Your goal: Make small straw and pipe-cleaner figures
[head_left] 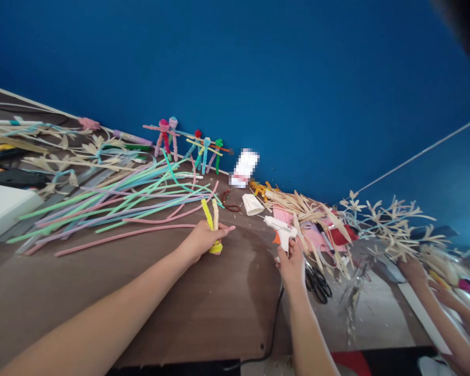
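Note:
My left hand (pixel 201 241) is closed around a bent yellow pipe cleaner piece (pixel 207 213), its coiled end showing below the fingers. A cream strand (pixel 215 215) stands up beside the yellow one. In my right hand (pixel 292 263) is a white hot glue gun (pixel 280 226) with an orange part under its body, nozzle pointing up and left. A dark cord (pixel 276 324) runs down past the table's front edge. Black-handled scissors (pixel 318 282) lie just right of my right wrist. Beyond the nozzle sits a small white cup-like object (pixel 253 204).
Loose pastel pipe cleaners (pixel 113 209) spread over the left. Several pipe cleaner figures (pixel 206 149) lean on the blue wall (pixel 235 68). Pale dried strips (pixel 309 209) lie at right, near another person's hands (pixel 413 271). A white box (pixel 8 211) stands far left.

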Available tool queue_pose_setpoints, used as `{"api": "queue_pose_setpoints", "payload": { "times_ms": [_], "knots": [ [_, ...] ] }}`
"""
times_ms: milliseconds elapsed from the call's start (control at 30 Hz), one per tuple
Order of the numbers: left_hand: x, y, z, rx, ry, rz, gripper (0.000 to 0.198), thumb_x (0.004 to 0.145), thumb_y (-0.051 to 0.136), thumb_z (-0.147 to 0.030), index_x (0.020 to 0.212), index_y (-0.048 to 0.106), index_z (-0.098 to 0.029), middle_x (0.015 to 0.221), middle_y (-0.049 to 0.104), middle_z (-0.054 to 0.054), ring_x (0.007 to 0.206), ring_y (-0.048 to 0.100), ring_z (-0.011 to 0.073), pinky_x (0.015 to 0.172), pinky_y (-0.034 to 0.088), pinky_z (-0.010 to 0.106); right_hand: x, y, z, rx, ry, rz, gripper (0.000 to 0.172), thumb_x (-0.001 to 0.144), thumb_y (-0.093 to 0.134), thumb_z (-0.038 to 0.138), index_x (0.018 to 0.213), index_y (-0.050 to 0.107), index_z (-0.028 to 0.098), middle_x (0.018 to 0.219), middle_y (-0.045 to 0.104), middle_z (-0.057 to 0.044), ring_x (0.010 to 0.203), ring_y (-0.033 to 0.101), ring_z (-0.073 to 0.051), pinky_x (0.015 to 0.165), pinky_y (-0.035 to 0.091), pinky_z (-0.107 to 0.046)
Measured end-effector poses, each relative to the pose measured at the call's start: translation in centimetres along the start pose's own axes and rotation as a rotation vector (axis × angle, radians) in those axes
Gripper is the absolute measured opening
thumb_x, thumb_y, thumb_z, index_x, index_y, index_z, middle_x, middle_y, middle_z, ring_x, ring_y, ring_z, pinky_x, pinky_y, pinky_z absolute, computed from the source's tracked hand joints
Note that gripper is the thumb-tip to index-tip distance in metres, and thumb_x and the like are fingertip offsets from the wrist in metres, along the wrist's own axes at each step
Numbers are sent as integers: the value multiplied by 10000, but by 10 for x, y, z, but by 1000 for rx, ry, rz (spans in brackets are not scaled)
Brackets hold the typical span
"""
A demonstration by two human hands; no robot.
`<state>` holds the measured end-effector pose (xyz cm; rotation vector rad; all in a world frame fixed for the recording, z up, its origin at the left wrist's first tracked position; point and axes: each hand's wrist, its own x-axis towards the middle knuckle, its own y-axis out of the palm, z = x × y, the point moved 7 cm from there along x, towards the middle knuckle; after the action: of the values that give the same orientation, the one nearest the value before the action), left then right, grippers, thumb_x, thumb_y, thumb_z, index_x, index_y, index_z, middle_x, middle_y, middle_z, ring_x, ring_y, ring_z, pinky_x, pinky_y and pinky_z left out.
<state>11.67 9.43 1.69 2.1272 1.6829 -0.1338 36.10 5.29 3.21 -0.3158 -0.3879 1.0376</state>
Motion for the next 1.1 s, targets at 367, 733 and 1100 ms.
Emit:
{"api": "queue_pose_setpoints", "payload": {
  "times_ms": [367, 733, 1100],
  "knots": [
    [-1, -3, -5, -79, -12, -9, 248, 586, 654, -294, 719, 594, -94, 410, 371, -67, 360, 347, 49, 345, 347, 201, 43, 8, 32, -478, -140, 1, 299, 620, 559, 320, 865, 583, 151, 818, 586, -90, 725, 565, -206, 645, 440, -331],
    [5, -2, 0, -128, 25, 28, 219, 569, 649, -295, 600, 520, -122, 392, 384, -65, 320, 364, 54, 318, 325, 199, -6, 118, 70, 198, -108, 629, 125, 675, 569, 249, 748, 639, 175, 722, 638, -18, 649, 538, -130, 627, 397, -251],
    [4, -1, 0, -136, -9, 80, 231, 599, 639, -317, 594, 544, -107, 415, 399, -55, 345, 376, 53, 310, 329, 185, -13, 135, 62, 536, 65, 646, 71, 644, 627, 222, 697, 637, 176, 576, 613, 23, 481, 444, -69, 465, 300, -188]
  ]
}}
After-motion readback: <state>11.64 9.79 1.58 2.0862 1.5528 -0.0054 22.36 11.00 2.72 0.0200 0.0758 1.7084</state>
